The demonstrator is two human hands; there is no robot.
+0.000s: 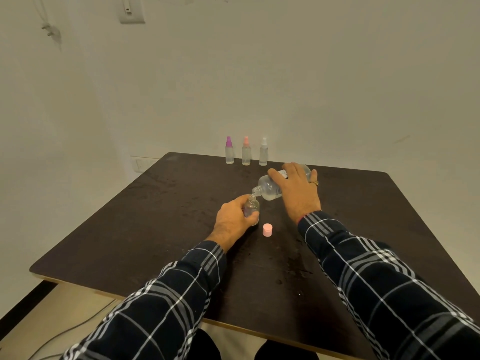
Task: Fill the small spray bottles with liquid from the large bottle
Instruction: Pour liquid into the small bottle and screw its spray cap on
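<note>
clasping large bottle [268, 189] with right hand [296, 189], small bottle [252, 207] with left hand [233, 222].

Clear plastic large bottle [270, 188], matt dark wood-look table [161, 229], pink plastic cap [267, 229]

My left hand [233, 220] hides most of the small bottle [253, 203]; its level I can't judge. The label [282, 174] on the big bottle [268, 189], half under my right hand [297, 190], is unreadable.
</note>
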